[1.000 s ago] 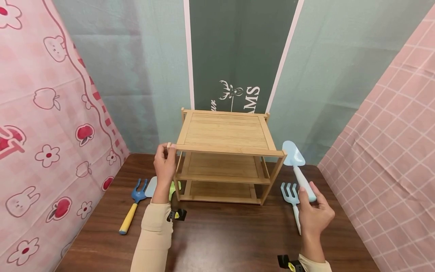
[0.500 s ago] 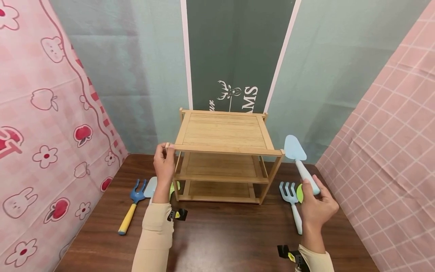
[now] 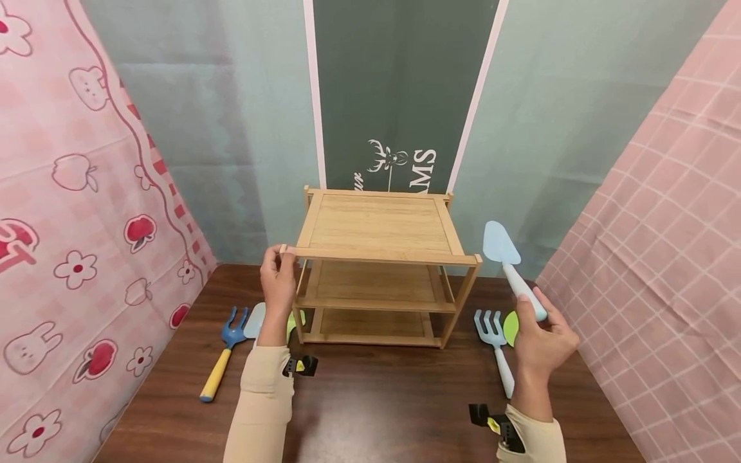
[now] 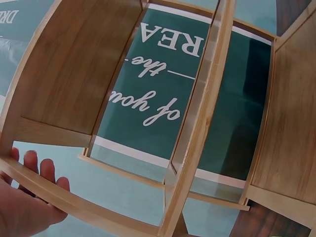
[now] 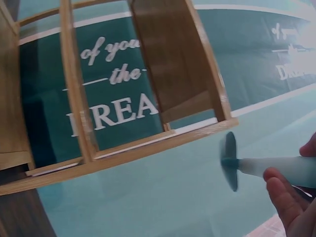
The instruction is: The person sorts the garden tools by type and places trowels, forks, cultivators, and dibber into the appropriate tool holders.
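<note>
A three-tier wooden shelf rack (image 3: 382, 225) stands at the back of the table. My left hand (image 3: 278, 283) grips its front left top corner; in the left wrist view the fingers (image 4: 47, 170) curl round the corner post. My right hand (image 3: 544, 337) pinches the pale handle of a light blue toy trowel (image 3: 501, 243), held up at the right of the rack with its blade pointing up and away. In the right wrist view the trowel (image 5: 229, 160) shows edge-on close to the rack's top corner.
Beside the right hand lie a light blue hand fork (image 3: 492, 331) and a green round-ended tool (image 3: 511, 328). On the left are a blue fork with yellow handle (image 3: 231, 334), a pale blade (image 3: 255, 320) and a green tool (image 3: 296, 319) partly behind the wrist. Curtains enclose the dark wooden table (image 3: 376, 405).
My right hand has risen slightly and moved right with the trowel, uncovering the green tool beside the light blue fork. The left hand keeps its grip on the rack corner.
</note>
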Available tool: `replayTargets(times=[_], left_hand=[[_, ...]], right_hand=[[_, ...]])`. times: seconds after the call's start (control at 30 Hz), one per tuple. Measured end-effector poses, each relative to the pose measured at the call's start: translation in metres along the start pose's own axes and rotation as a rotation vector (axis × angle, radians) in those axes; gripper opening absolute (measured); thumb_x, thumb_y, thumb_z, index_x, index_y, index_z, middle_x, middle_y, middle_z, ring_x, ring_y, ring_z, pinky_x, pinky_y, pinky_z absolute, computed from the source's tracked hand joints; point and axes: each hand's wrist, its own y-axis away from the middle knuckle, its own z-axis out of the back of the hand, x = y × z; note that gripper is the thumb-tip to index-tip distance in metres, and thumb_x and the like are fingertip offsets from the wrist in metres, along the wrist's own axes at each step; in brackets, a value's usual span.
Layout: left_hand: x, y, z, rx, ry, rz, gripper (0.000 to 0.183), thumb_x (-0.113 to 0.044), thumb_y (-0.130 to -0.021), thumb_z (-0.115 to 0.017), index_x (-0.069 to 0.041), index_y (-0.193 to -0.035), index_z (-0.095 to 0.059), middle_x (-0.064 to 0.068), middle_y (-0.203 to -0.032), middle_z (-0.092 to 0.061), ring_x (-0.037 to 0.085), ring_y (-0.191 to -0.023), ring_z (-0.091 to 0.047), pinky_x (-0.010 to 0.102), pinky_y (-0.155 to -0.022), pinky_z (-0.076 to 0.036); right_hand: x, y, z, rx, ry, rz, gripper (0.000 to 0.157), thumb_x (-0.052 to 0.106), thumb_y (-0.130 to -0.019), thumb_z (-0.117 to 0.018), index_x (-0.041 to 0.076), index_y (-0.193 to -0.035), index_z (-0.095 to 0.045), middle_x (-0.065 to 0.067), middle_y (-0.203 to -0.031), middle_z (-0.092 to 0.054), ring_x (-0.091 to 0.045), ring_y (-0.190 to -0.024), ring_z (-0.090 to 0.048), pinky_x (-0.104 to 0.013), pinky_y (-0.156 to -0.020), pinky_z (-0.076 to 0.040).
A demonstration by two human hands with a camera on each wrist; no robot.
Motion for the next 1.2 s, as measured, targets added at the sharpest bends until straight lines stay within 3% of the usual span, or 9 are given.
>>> replayTargets(times=[0.07,0.13,0.27,0.43,0.57,0.8,1.0,1.2], left_hand=[[-0.008,0.002,0.0,0.002,0.033,0.005,0.016,-0.004,-0.094,-0.045,0.011,-0.098,-0.049,0.022,-0.084,-0.049,0.017,-0.075,-0.049,0.029,-0.071,-0.041],[-0.008,0.0,-0.001,0.003,0.074,0.005,0.013,-0.003,-0.093,-0.044,0.01,-0.096,-0.048,0.026,-0.086,-0.049,0.012,-0.074,-0.048,0.028,-0.071,-0.042],[-0.007,-0.002,-0.002,0.004,0.115,-0.003,0.009,0.0,-0.093,-0.043,0.009,-0.093,-0.046,0.031,-0.089,-0.047,0.017,-0.074,-0.048,0.027,-0.069,-0.043],[-0.006,-0.003,-0.003,-0.004,0.116,-0.009,0.009,0.001,-0.092,-0.043,0.01,-0.093,-0.046,0.016,-0.084,-0.049,0.026,-0.076,-0.048,0.028,-0.069,-0.042],[-0.007,-0.002,-0.003,-0.007,0.104,-0.002,0.011,0.001,-0.092,-0.043,0.011,-0.095,-0.046,0.009,-0.084,-0.049,0.017,-0.075,-0.049,0.028,-0.071,-0.042],[-0.009,-0.001,-0.002,0.013,0.115,0.017,0.016,0.0,-0.093,-0.042,0.015,-0.098,-0.045,0.012,-0.086,-0.049,0.012,-0.076,-0.049,0.041,-0.078,-0.041],[-0.009,-0.002,-0.002,0.011,0.12,0.032,0.015,0.0,-0.092,-0.043,0.014,-0.099,-0.046,0.012,-0.086,-0.049,0.024,-0.077,-0.05,0.038,-0.077,-0.041],[-0.01,-0.002,-0.001,0.019,0.137,0.039,0.012,0.0,-0.093,-0.044,0.012,-0.097,-0.046,0.013,-0.087,-0.05,0.015,-0.076,-0.05,0.036,-0.077,-0.042]], right_hand=[[0.003,-0.003,0.0,0.007,-0.001,-0.052,0.023,-0.008,-0.073,-0.071,-0.012,-0.096,-0.068,-0.007,-0.081,-0.068,-0.012,-0.064,-0.067,-0.019,-0.06,-0.051],[0.007,-0.005,0.001,0.03,0.071,-0.064,0.023,-0.005,-0.075,-0.071,-0.01,-0.098,-0.068,-0.003,-0.081,-0.068,-0.009,-0.064,-0.067,-0.018,-0.061,-0.051],[0.014,-0.009,-0.003,0.075,0.14,-0.081,0.024,-0.002,-0.076,-0.072,-0.009,-0.098,-0.069,0.002,-0.076,-0.068,-0.007,-0.063,-0.066,-0.016,-0.061,-0.05],[0.022,-0.011,-0.013,0.1,0.192,-0.133,0.025,0.0,-0.075,-0.075,-0.007,-0.098,-0.07,0.007,-0.075,-0.066,-0.005,-0.066,-0.065,-0.015,-0.061,-0.049],[0.027,-0.012,-0.02,0.103,0.264,-0.158,0.027,0.002,-0.073,-0.077,-0.004,-0.098,-0.071,0.011,-0.074,-0.065,-0.005,-0.069,-0.062,-0.014,-0.062,-0.048],[0.032,-0.012,-0.032,0.139,0.253,-0.201,0.03,0.001,-0.072,-0.077,-0.005,-0.101,-0.069,0.004,-0.079,-0.063,-0.01,-0.072,-0.059,-0.016,-0.063,-0.047],[0.035,-0.014,-0.041,0.187,0.282,-0.216,0.03,0.002,-0.074,-0.076,-0.004,-0.103,-0.069,-0.007,-0.091,-0.063,-0.013,-0.076,-0.056,-0.018,-0.064,-0.045],[0.038,-0.016,-0.048,0.212,0.261,-0.278,0.032,0.003,-0.075,-0.075,-0.005,-0.105,-0.068,-0.021,-0.103,-0.061,-0.015,-0.081,-0.058,-0.018,-0.065,-0.046]])
